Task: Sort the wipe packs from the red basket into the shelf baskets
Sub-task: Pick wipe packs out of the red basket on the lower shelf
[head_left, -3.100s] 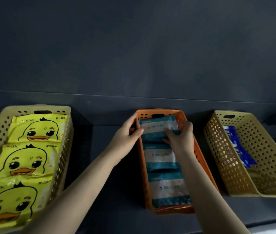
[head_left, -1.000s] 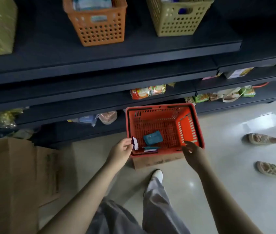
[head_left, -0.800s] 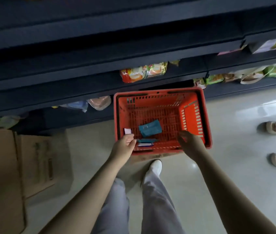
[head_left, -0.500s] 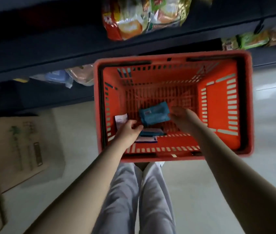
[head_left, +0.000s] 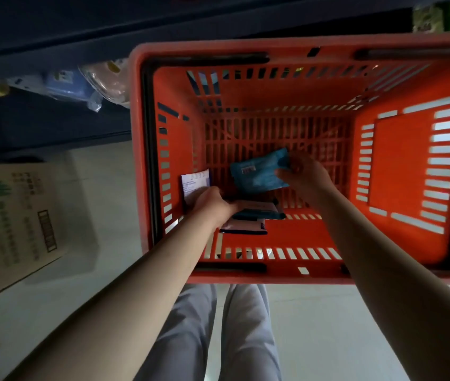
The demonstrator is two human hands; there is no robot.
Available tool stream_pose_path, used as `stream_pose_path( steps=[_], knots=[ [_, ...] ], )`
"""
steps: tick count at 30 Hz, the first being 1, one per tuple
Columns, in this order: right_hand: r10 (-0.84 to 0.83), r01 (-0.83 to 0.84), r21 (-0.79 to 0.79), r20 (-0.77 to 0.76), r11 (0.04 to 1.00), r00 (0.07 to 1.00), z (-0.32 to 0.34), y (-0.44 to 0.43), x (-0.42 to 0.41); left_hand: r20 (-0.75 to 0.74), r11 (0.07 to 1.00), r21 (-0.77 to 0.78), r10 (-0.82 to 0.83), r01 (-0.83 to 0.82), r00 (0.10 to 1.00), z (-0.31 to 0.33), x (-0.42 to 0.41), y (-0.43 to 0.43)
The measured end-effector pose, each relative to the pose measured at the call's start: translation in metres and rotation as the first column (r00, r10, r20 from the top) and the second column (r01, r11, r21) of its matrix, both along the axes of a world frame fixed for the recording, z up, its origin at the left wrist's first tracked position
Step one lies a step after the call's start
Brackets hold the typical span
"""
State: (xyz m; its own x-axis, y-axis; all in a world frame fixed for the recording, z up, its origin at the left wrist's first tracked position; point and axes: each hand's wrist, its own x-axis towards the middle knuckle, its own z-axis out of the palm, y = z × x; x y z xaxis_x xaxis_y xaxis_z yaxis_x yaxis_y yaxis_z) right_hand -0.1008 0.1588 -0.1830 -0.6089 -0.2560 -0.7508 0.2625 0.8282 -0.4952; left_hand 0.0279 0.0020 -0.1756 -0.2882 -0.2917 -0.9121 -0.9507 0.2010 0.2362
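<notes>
The red basket (head_left: 400,171) fills the middle of the head view, seen from above. My right hand (head_left: 305,180) is inside it and pinches the right edge of a teal wipe pack (head_left: 259,173), which is tilted above the slotted floor. My left hand (head_left: 212,204) reaches in at the near left, fingers curled over a stack of two dark-edged wipe packs (head_left: 256,214). A white-labelled pack (head_left: 194,180) leans on the left wall, partly hidden behind that hand. Whether the left hand grips anything is hidden.
Dark shelving (head_left: 53,37) runs along the top, with bagged goods (head_left: 100,81) on a low shelf left of the basket. A cardboard box (head_left: 12,221) stands on the pale floor at the left. My grey trouser legs (head_left: 218,334) are below the basket.
My view dropped from the shelf baskets to the red basket and closed in. Both hands went inside; the right took hold of the teal pack, and the left settled on the near-left packs.
</notes>
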Motion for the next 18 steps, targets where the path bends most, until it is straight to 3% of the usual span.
stream_pose_path(
  steps=[3,7,10,15,18],
  knots=[
    [0.018,-0.018,-0.003,-0.055,1.0,0.998,-0.007,0.002,0.0,-0.011,0.993,0.011,0.116,-0.116,0.993,0.0,0.0,0.006],
    [0.261,-0.252,0.081,-0.133,0.964,0.956,-0.013,0.0,-0.006,-0.092,0.973,0.019,0.232,-0.231,0.968,0.0,0.002,0.003],
    [0.321,-0.303,0.12,-0.179,0.945,0.93,-0.019,-0.002,-0.01,-0.173,0.954,-0.012,0.293,-0.3,0.94,0.001,0.002,-0.002],
    [0.327,-0.283,0.211,-0.22,0.936,0.919,-0.025,0.0,-0.012,-0.263,0.954,-0.09,0.253,-0.284,0.931,0.003,-0.004,-0.003],
    [0.279,-0.25,0.176,-0.166,0.952,0.946,-0.026,0.002,-0.016,-0.323,0.956,-0.124,0.213,-0.265,0.922,0.004,-0.006,-0.002]
  ],
)
